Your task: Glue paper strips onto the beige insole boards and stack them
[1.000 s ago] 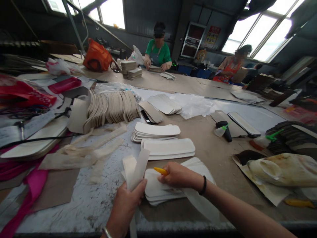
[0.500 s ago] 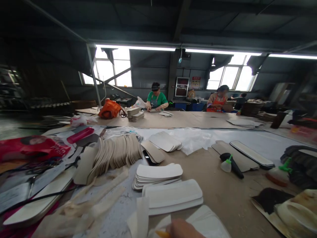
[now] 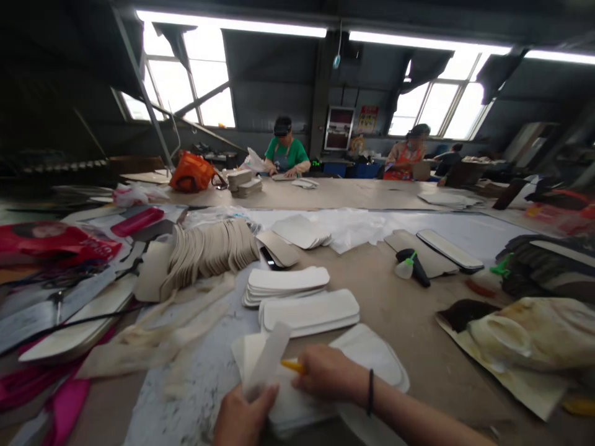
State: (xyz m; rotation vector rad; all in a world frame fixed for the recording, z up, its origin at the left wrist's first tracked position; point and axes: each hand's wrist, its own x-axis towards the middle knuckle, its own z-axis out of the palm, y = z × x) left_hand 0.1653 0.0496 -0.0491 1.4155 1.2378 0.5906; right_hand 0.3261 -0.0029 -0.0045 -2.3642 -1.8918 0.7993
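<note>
My left hand (image 3: 244, 415) is closed on the lower end of a pale translucent strip (image 3: 269, 359) that stands up at a tilt. To its right, my right hand (image 3: 325, 371) is wrapped round a slim yellow tool (image 3: 292, 366); its pointed end faces the strip, and its exact kind is hidden in the fist. Under both hands lie white flat panels (image 3: 288, 406), partly covered by the fingers. More rounded white panels (image 3: 367, 353) fan out behind my right wrist. Just beyond are two stacks, a nearer stack (image 3: 311, 311) and a farther stack (image 3: 288, 282).
A long row of beige panels (image 3: 214, 251) stands at the left, near a phone (image 3: 269, 257). A small green-tipped bottle (image 3: 404, 267) sits right of centre. A stained yellowish container (image 3: 506, 337) lies at the right. Across the table a person in green (image 3: 286, 155) works.
The view has tipped down, so the scene sits higher. My left hand has come into sight at the strip, and more of my right hand and forearm shows.
</note>
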